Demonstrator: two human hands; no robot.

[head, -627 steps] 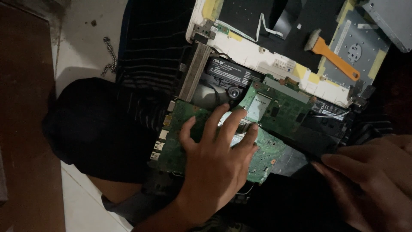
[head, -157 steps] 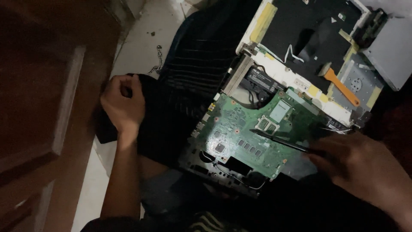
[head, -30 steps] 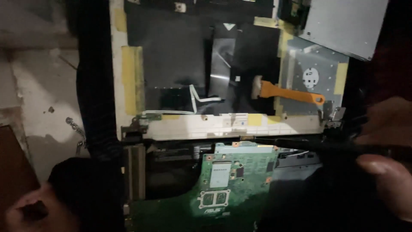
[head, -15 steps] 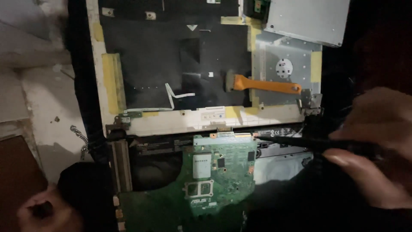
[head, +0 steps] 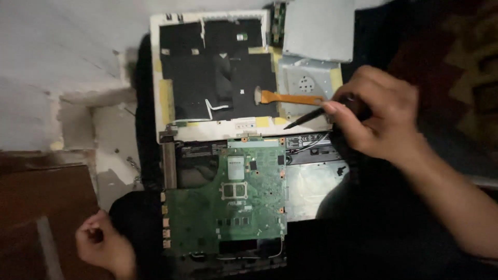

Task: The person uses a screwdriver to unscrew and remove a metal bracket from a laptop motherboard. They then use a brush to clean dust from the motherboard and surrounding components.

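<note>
At lower left, the left hand is curled over something dark that cannot be made out, beside the green circuit board. Since half a second ago, the right hand is seen raised, its fingers pinched on a thin dark tool whose tip now meets the white laptop panel. An orange ribbon cable lies just above the tip, and the tool's handle is hidden by the fingers.

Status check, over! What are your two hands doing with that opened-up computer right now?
Right hand grips thin dark screwdriver, tip near orange flat ribbon cable. Left hand closed, off the green circuit board. Nothing blocking the tip.
</note>
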